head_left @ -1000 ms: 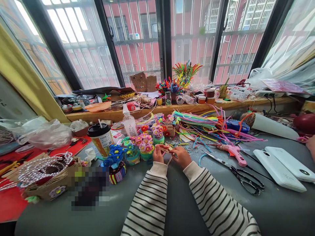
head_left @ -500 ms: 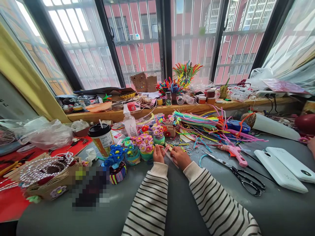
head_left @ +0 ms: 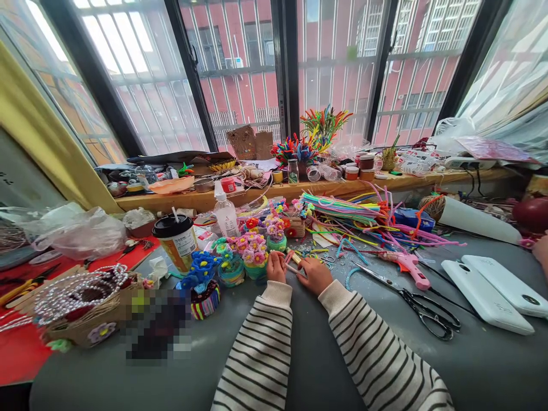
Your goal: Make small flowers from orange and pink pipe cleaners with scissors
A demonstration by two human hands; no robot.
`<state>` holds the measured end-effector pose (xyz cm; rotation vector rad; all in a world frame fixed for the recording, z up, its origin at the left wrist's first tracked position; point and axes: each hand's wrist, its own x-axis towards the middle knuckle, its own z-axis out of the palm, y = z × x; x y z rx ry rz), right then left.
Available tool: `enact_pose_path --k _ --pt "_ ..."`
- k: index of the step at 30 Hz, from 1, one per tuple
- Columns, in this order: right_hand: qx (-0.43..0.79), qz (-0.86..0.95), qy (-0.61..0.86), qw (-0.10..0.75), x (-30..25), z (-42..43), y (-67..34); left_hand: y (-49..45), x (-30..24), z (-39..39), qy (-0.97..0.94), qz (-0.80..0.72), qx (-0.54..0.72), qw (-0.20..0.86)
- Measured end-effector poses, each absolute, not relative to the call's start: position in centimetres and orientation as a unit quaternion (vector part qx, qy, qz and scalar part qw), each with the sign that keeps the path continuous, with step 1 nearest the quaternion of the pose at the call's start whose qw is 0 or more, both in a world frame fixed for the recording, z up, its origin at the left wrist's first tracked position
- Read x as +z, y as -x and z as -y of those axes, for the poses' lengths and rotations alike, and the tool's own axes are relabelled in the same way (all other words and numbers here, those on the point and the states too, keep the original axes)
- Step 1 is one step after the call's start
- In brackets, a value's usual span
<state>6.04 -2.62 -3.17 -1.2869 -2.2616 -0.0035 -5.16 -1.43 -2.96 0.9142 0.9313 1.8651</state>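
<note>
Close together at the middle of the table are my left hand and my right hand, both with closed fingers. A thin pink strip, which looks like a piece of pipe cleaner, shows at my left fingertips. My right fingers are bent beside a pale yellow piece; whether they grip it or the strip is hard to see. Just left stand small pots of pipe-cleaner flowers: pink ones, and blue ones in a striped pot. Small scissors lie beyond my right hand.
To the right lie large black-handled scissors, a pink glue gun and white power banks. Bundled pipe cleaners lie behind. A lidded cup and a bead-filled basket stand left. Another person's hand shows at the right edge.
My right hand has shifted slightly, its fingers lower and flatter between the hands. The pale yellow piece shows more plainly. My left hand stays nearly in place.
</note>
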Motion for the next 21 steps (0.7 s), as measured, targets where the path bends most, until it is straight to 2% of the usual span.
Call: enact_pose_path --k 5,21 --pt "0.004 0.834 0.491 0.252 -3.31 2.52 -5.89 5.13 -2.87 1.43 -0.376 -0.381 0.738 0.411" --pt "0.032 0.794 0.536 0.285 -3.66 2.22 -6.02 4.97 -2.68 1.72 -0.333 -0.434 0.710 0.443"
